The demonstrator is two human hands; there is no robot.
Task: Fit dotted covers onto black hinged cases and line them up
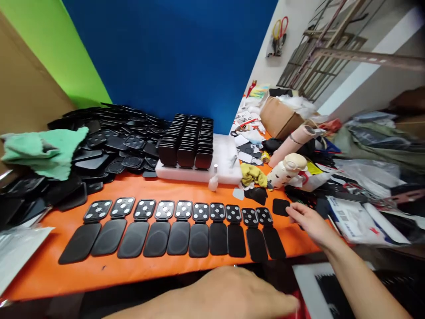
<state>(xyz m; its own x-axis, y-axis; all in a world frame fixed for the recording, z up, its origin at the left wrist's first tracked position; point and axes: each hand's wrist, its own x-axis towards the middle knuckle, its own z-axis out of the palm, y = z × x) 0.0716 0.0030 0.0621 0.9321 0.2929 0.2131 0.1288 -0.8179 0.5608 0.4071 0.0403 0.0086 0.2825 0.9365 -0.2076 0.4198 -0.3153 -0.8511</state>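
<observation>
A row of several black flat pads [179,237], each joined to a square plate with white dots [183,209], lies along the front of the orange table [133,272]. My right hand [310,223] reaches over the table's right end, its fingertips next to a loose black square piece [280,207]; it holds nothing. My left hand [239,294] hangs low below the table's front edge, fingers together and pointing right, above something red and black. What it touches is hidden.
A heap of black parts [109,141] and a green cloth [43,150] fill the back left. Stacked black pieces [187,141] stand on a white foam block [222,170], with a small white bottle [213,180] in front. Cardboard box [279,117], rolls, bags and papers crowd the right.
</observation>
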